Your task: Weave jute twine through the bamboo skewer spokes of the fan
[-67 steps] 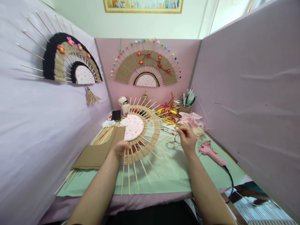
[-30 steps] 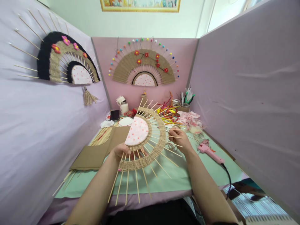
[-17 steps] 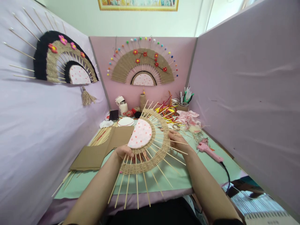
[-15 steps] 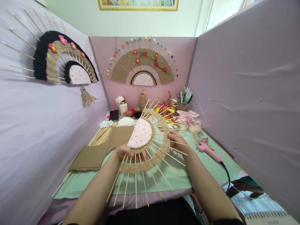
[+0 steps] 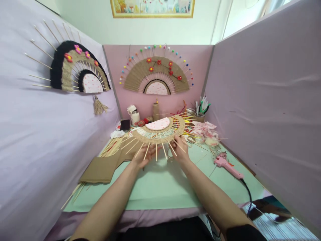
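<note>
A half-round woven fan (image 5: 150, 139) is held up over the table, tilted, with its straight edge away from me. It has a white centre with pink dots (image 5: 158, 124), bands of tan twine and thin sticks fanning out towards me. My right hand (image 5: 181, 150) grips its near right rim, thumb by the woven band. My left hand (image 5: 146, 156) is under the sticks at the near side, fingers stretched out and partly hidden behind them. Whether it touches the fan is hard to see. A thin loop (image 5: 170, 153) shows near the right hand, its kind unclear.
At the right lies a pink hot glue gun (image 5: 228, 166) with a black cord. Brown cardboard (image 5: 100, 169) and thin sticks lie at the left. Behind stand a white bottle (image 5: 134, 116), a twine spool (image 5: 155, 112) and a tool pot (image 5: 200, 117). Finished fans (image 5: 130, 78) hang on the partitions.
The fan has turned from upright and slanted to a flatter tilt, straight edge now away from me, and moved farther off. My left hand has left its corner and moved right, below the sticks.
</note>
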A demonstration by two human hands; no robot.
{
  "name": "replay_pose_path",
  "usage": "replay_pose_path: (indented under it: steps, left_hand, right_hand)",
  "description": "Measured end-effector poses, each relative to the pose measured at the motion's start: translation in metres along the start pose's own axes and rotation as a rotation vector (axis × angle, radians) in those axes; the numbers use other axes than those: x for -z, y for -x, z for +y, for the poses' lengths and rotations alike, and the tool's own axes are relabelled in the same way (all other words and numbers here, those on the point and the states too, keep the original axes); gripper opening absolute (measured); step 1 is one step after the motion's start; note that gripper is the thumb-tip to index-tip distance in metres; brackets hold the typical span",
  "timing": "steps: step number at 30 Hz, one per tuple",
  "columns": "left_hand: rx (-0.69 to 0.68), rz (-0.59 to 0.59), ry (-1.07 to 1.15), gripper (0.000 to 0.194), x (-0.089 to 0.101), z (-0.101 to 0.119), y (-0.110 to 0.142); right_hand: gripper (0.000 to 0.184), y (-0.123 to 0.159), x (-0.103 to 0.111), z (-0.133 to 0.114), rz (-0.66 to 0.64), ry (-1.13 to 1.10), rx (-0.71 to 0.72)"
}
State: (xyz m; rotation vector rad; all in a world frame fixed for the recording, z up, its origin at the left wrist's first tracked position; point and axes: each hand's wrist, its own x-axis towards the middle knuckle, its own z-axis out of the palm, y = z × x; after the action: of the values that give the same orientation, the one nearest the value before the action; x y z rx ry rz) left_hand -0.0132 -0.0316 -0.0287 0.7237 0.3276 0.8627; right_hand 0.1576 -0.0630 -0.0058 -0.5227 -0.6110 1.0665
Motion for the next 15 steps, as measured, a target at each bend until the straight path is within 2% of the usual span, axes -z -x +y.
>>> replay_pose_path:
  steps: [3, 5, 10, 15]
  left_hand:
    - [-0.013, -0.146, 0.068, 0.036, -0.012, -0.005, 0.006]
    - [-0.056, -0.181, 0.116, 0.041, -0.019, -0.005, 0.009]
    - [-0.143, -0.125, 0.19, 0.043, -0.031, -0.007, 0.007]
    - [-0.169, -0.078, 0.23, 0.05, -0.035, -0.009, 0.001]
  right_hand:
    - [0.022, 0.004, -0.008, 0.013, 0.024, 0.03, 0.032]
    - [0.022, 0.009, -0.01, 0.018, 0.017, 0.048, 0.033]
    - [0.025, 0.018, -0.009, 0.025, -0.017, 0.118, 0.04]
    - [0.033, 0.026, -0.006, 0.033, -0.018, 0.373, 0.104]
